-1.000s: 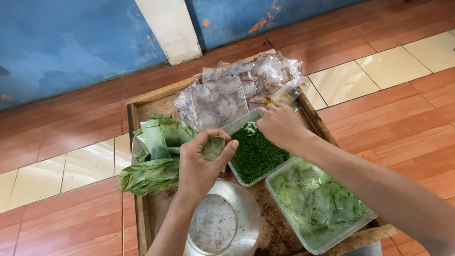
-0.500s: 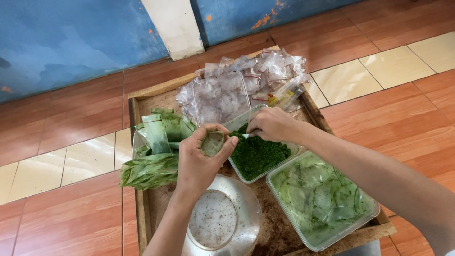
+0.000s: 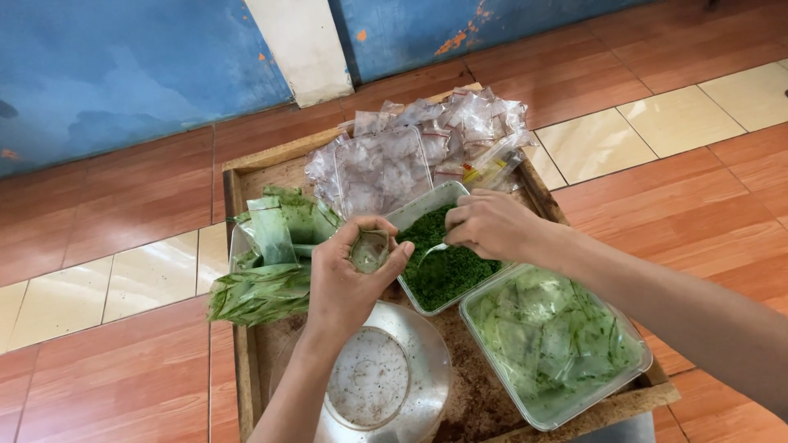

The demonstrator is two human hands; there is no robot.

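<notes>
Leaf cone (image 3: pixel 370 250) cupped in left hand (image 3: pixel 349 279)

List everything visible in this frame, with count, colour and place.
wooden tray: one, brown, on the tiled floor.
empty plastic bags: a pile, clear, tray's far end.
chopped-greens container: one, clear with dark green fill, tray centre.
second container: one, clear, holding greenish packets, near right.
filled green packets: a heap, tray's left edge.
metal lid: one, silver, near edge.
left hand: holds a small open bag.
right hand: over the chopped greens, spoon barely visible.
</notes>
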